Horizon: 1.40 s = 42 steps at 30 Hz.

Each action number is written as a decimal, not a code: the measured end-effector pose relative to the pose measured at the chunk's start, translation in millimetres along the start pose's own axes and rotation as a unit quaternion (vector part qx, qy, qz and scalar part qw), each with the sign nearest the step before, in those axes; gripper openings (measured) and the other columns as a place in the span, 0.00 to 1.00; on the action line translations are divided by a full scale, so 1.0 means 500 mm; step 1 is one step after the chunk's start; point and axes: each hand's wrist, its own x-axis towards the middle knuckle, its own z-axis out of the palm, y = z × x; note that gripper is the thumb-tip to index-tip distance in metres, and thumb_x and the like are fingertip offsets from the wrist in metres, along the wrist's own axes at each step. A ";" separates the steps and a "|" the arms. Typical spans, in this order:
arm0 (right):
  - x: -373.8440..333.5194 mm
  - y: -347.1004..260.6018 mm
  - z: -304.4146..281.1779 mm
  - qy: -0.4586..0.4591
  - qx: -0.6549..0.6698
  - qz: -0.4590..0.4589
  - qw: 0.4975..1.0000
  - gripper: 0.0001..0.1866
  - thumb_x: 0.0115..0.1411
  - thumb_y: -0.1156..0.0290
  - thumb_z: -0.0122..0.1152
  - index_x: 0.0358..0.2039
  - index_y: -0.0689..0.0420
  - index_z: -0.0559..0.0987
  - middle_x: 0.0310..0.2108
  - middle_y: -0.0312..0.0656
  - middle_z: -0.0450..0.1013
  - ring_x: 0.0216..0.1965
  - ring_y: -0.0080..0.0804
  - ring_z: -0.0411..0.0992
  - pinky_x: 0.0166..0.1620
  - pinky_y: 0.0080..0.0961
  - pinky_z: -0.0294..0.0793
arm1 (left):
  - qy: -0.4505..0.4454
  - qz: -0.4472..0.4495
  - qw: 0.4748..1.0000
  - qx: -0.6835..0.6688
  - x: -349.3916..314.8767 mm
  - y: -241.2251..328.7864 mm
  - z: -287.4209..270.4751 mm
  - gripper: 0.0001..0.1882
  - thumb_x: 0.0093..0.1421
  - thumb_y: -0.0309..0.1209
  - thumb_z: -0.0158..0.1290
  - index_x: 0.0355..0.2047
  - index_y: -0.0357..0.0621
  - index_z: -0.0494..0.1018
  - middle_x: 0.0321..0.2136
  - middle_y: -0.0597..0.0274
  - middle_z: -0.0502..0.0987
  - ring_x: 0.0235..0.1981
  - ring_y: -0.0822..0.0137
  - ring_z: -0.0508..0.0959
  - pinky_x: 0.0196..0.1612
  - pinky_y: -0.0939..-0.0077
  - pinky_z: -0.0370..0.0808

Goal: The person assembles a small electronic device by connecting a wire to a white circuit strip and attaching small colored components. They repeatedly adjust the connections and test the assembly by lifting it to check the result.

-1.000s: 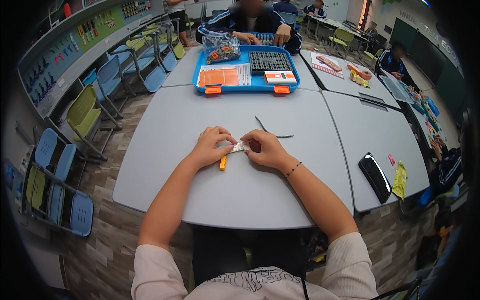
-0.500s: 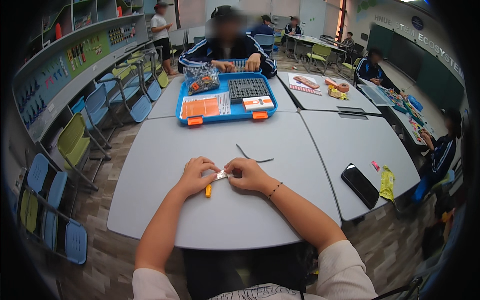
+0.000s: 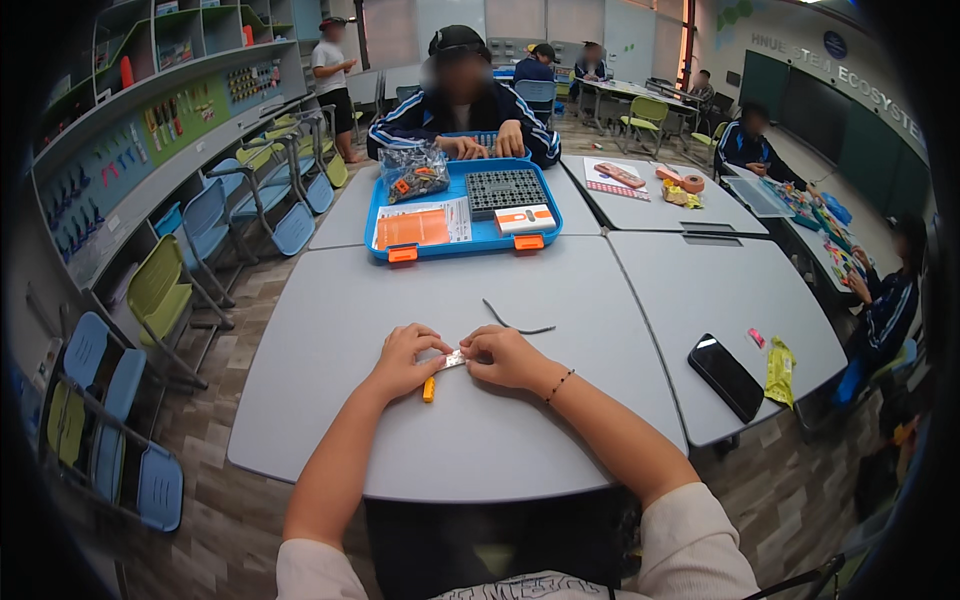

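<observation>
Over the near part of the white table (image 3: 330, 430), my left hand (image 3: 405, 362) and my right hand (image 3: 510, 360) meet fingertip to fingertip. Both are closed on a small whitish, shiny strip-shaped piece (image 3: 455, 358), which bridges the gap between them. Its exact kind is too small to make out, and the fingers cover its ends. Just below my left fingertips lies a small yellow-orange block (image 3: 429, 389). A thin dark cable (image 3: 520, 330) curves across the tabletop beyond my right hand.
Farther off stands a blue tray (image 3: 375, 215) with orange latches, holding a bag of parts (image 3: 415, 178), a grey block grid (image 3: 505, 190) and a white-orange box (image 3: 525, 219). Another person's hands (image 3: 465, 147) work behind it. A phone (image 3: 725, 375) and yellow wrapper (image 3: 780, 372) lie right.
The whole view has shifted slightly, so everything sits a little farther right and lower. My hands keep hold of the whitish piece, with hardly any movement against the table.
</observation>
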 end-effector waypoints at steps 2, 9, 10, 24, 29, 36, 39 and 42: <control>-0.001 -0.001 0.000 -0.007 -0.021 -0.004 1.000 0.06 0.50 0.74 0.61 0.27 0.63 0.78 0.37 0.46 0.76 0.42 0.40 0.73 0.46 0.29 0.73 | 0.007 0.014 1.000 0.018 -0.003 -0.002 0.003 0.08 0.55 0.35 0.57 0.37 0.55 0.80 0.47 0.64 0.71 0.51 0.60 0.64 0.51 0.68 0.67; -0.013 0.000 0.009 0.027 -0.047 -0.013 0.998 0.07 0.50 0.73 0.61 0.32 0.59 0.77 0.31 0.43 0.74 0.39 0.39 0.72 0.43 0.31 0.72 | 0.026 -0.015 0.999 -0.021 -0.010 0.028 -0.021 0.10 0.54 0.36 0.58 0.36 0.47 0.76 0.39 0.61 0.71 0.44 0.63 0.68 0.43 0.71 0.69; -0.013 0.002 0.010 0.039 -0.035 -0.024 0.998 0.08 0.50 0.73 0.61 0.32 0.59 0.77 0.30 0.43 0.74 0.38 0.39 0.72 0.42 0.32 0.72 | 0.026 -0.007 1.000 -0.012 -0.016 0.035 -0.028 0.11 0.53 0.36 0.59 0.35 0.46 0.76 0.37 0.61 0.71 0.41 0.63 0.69 0.41 0.72 0.69; -0.012 0.008 -0.007 0.032 0.002 0.062 0.998 0.11 0.48 0.72 0.64 0.33 0.59 0.77 0.31 0.40 0.75 0.35 0.33 0.72 0.41 0.28 0.73 | -0.014 -0.128 0.990 -0.063 -0.041 0.051 -0.058 0.14 0.50 0.38 0.58 0.31 0.41 0.74 0.20 0.62 0.75 0.22 0.66 0.75 0.27 0.73 0.70; -0.011 0.004 -0.012 0.028 0.000 0.085 0.996 0.12 0.49 0.72 0.64 0.36 0.59 0.78 0.31 0.41 0.75 0.35 0.33 0.72 0.41 0.28 0.73 | -0.065 -0.168 0.980 0.086 -0.056 0.077 -0.084 0.16 0.50 0.42 0.57 0.31 0.43 0.73 0.20 0.60 0.75 0.23 0.64 0.75 0.27 0.74 0.69; -0.012 0.016 -0.007 0.032 0.016 0.080 0.996 0.12 0.49 0.73 0.65 0.36 0.59 0.78 0.31 0.41 0.75 0.35 0.32 0.72 0.42 0.27 0.73 | 0.022 -0.170 0.985 -0.034 -0.048 0.053 -0.076 0.15 0.53 0.33 0.59 0.38 0.39 0.72 0.23 0.61 0.76 0.22 0.73 0.74 0.27 0.77 0.69; -0.012 0.017 -0.008 0.032 0.011 0.066 0.997 0.12 0.49 0.73 0.65 0.35 0.59 0.78 0.32 0.41 0.75 0.35 0.31 0.72 0.42 0.26 0.73 | 0.095 -0.170 0.976 -0.097 -0.038 0.033 -0.061 0.12 0.57 0.28 0.56 0.40 0.37 0.74 0.28 0.62 0.76 0.26 0.74 0.76 0.32 0.79 0.73; -0.011 0.016 -0.008 0.025 0.010 0.071 0.997 0.12 0.49 0.73 0.65 0.35 0.59 0.77 0.32 0.41 0.75 0.35 0.31 0.72 0.42 0.27 0.73 | 0.105 -0.181 0.968 -0.137 -0.033 0.016 -0.054 0.12 0.58 0.26 0.54 0.43 0.38 0.74 0.30 0.62 0.76 0.28 0.74 0.77 0.34 0.80 0.74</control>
